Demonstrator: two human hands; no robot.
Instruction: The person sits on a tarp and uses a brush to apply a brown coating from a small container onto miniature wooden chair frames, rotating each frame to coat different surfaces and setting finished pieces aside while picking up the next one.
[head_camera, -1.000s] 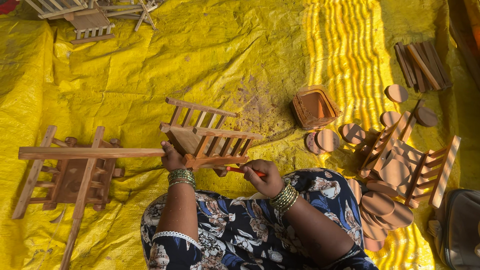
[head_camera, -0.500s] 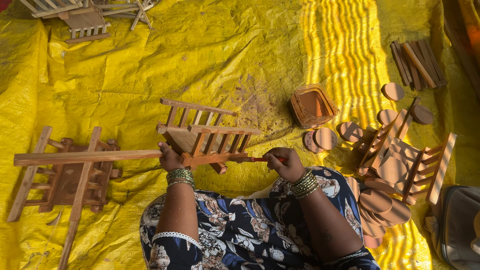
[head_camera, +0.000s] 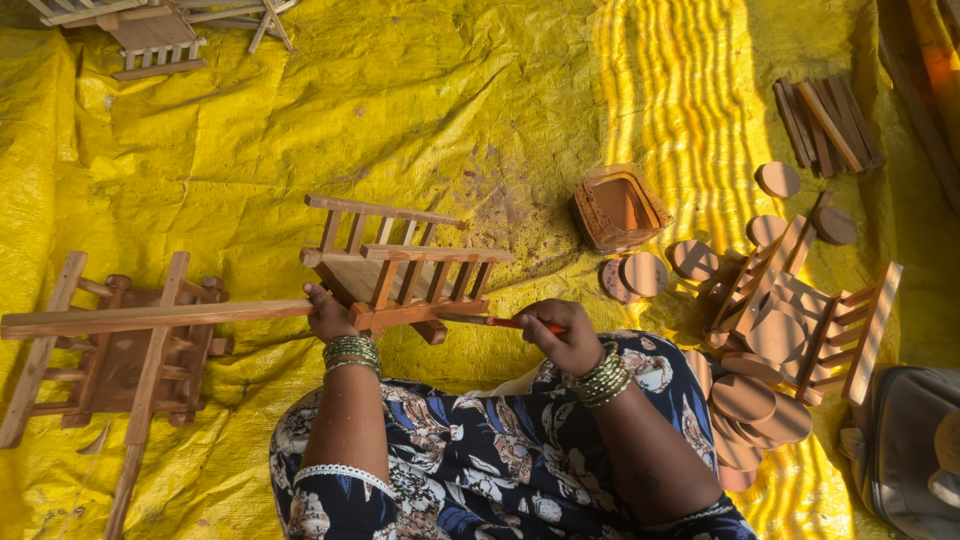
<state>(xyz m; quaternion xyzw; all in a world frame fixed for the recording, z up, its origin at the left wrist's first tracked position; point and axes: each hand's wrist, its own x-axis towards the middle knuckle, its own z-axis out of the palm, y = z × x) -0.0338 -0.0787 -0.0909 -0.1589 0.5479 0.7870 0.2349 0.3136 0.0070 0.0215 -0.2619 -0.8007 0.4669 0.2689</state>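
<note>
From my feed, left of frame there's a finished wooden toy cart (head_camera: 120, 350) lying on the yellow tarp (head_camera: 250, 130); just right of it the left hand (head_camera: 330, 318) has its fingers wrapped round the frame of a slatted wooden cart (head_camera: 400, 270) at centre, long pole sticking out left; the right hand (head_camera: 565, 335) is closed in a fist on a thin red-handled tool (head_camera: 500, 322), tip touching the cart's lower rail; further right sit a small basket (head_camera: 620, 205), wooden discs (head_camera: 750, 400) and another cart frame (head_camera: 800, 310).
</note>
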